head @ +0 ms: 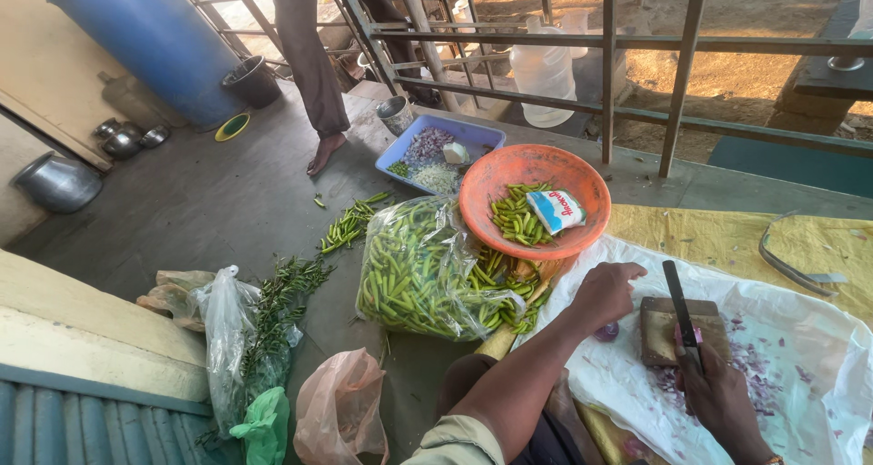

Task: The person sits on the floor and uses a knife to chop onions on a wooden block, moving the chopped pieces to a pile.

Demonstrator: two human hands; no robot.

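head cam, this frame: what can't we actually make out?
- Red onion: mostly hidden under the left hand.
- Knife handle: wrapped inside the right hand.
- Bystander: cut off by the top edge; only a leg and bare foot show.
- Blue tray contents: too small to identify.

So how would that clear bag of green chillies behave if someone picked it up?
The clear plastic bag of green chillies would probably sag and shift, since its thin film is crumpled and bulging. It looks fairly heavy, being packed full. Its mouth seems open toward the orange bowl, so chillies may spill.
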